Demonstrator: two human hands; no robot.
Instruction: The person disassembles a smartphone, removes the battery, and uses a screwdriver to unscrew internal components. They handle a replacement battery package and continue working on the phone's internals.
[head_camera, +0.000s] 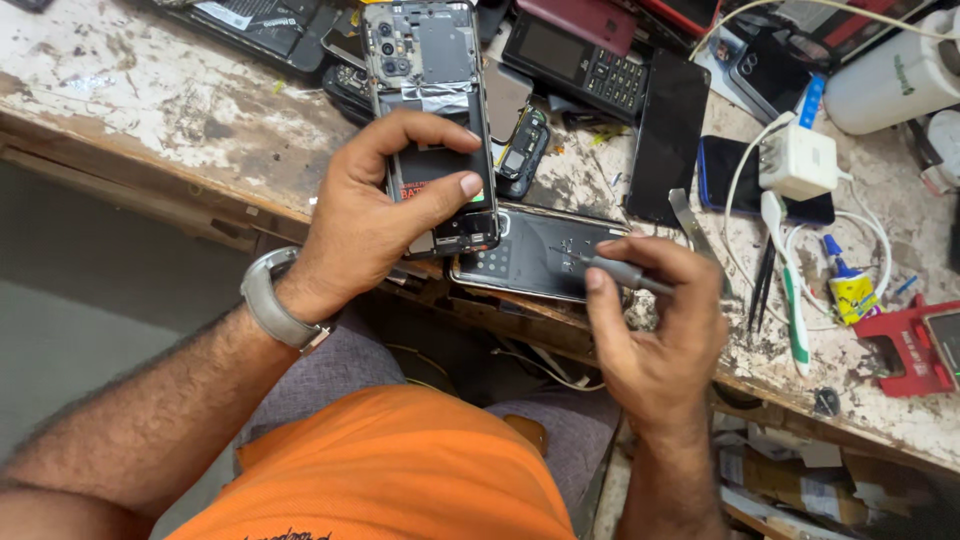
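While the left hand (375, 215) grips an opened phone (432, 120) — back cover off, its camera block and taped innards facing up — the right hand (655, 320) pinches a thin grey screwdriver (620, 270) between thumb and fingers, tip pointing left over a dark back cover (530, 255) lying flat on the worktop (150, 100). The step in hand looks like stripping or refitting the phone's inner parts, with the tool poised between actions. A next move would call for bringing the tip up and left to the phone's exposed frame and seating it squarely before turning, since the screws there are too small to make out. The phone sits upright in the left palm, thumb across its lower half, just left of and farther than the right hand; the two are near but not touching. About them lie a keypad phone (585, 60), a black screen panel (668, 135), a white charger (797, 160) with cable, tweezers (760, 290), a glue tube (848, 290) and a red jig (915, 345) at the right.
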